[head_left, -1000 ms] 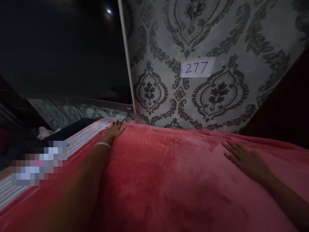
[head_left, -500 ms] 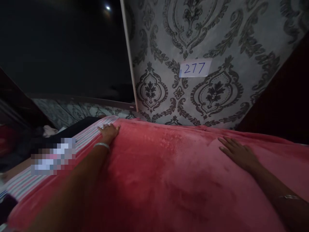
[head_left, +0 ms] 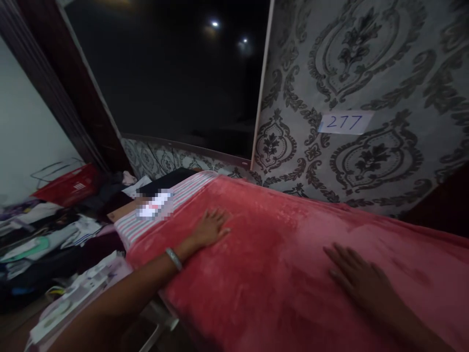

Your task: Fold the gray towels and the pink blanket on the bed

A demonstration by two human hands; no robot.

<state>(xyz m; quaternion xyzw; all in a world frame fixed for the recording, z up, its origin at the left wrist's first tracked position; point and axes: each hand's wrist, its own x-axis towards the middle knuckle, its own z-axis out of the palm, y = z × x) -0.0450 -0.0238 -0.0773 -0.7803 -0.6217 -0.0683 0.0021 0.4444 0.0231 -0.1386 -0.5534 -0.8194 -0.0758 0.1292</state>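
Observation:
A red plush blanket (head_left: 256,244) is spread over a raised surface in front of me. My left hand (head_left: 211,228) lies flat on its left part, fingers spread, a bracelet on the wrist. Farther right, my right hand (head_left: 357,276) rests on the lighter pink area of the pile, its fingers stretched out. Neither hand grips anything. Along the blanket's left side runs a striped cloth (head_left: 190,189), with a bright blurred-out item (head_left: 156,205) on it.
A large dark television screen (head_left: 176,73) hangs on the patterned wall, beside a paper marked 277 (head_left: 346,122). At the left are heaped clothes (head_left: 47,239), a red basket (head_left: 69,183) and a white power strip or similar item (head_left: 73,298). A dark panel stands at far right.
My view has swung left, bringing the clothes and red basket into sight. My left hand has moved from the far left edge inward on the blanket; the right hand has come nearer.

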